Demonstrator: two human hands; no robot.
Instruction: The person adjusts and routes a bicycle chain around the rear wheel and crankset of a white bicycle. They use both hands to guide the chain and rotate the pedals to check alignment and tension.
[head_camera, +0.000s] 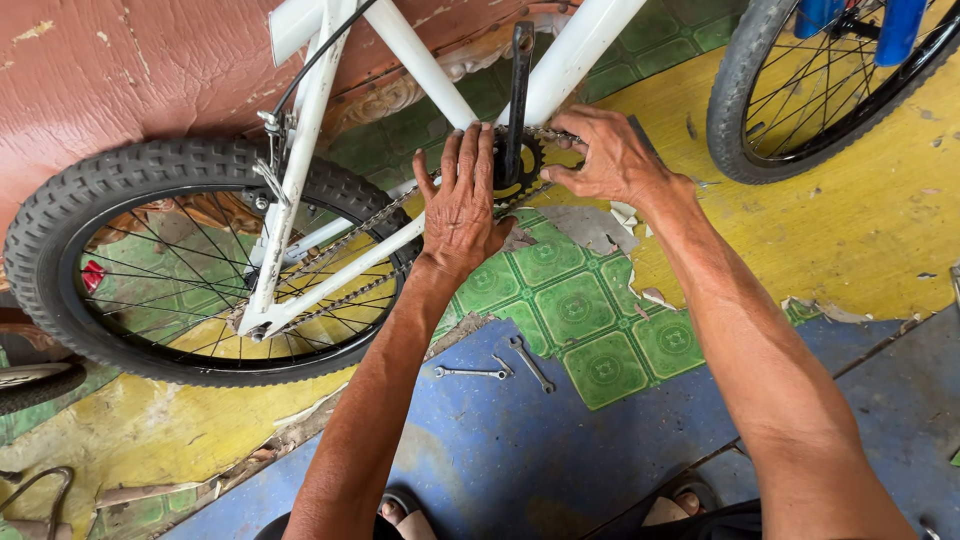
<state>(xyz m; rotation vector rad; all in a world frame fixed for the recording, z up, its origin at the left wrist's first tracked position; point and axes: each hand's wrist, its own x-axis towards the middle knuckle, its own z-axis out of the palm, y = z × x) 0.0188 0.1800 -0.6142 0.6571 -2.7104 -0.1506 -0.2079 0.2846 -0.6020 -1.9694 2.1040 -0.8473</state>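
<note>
A: Nearest to us, what do we have?

B: Our feet in sandals (400, 510) at the bottom edge, on the blue floor patch (520, 450). Just beyond, two wrenches (500, 368) lie on the floor, touching or almost touching at one end, between our forearms.

A: Green tiles?

B: Yes, green patterned floor covering (580, 310) under our arms, torn, yellow floor (850, 230) to the right.

A: Left hand?

B: Our left hand (460, 205) lies flat, fingers stretched and together, palm pressed on the chainring (520, 170) and the chain (370, 225) just left of the crank arm (518, 100). It grips nothing that we can see.

A: Right hand?

B: Our right hand (605, 155) is curled, fingertips pinching at the chain on the chainring's right side. We can't tell exactly how much it holds; the fingers hide it.

A: Where's the chain run?

B: From the chainring back left along the white frame (350, 270) to the rear wheel (210, 265) hub.

A: Farther off?

B: Bike stands upside down, crank arm pointing up. Second wheel (800, 90) top right with blue fork legs (895, 30). Red peeling wall (130, 70) behind the rear wheel.
</note>
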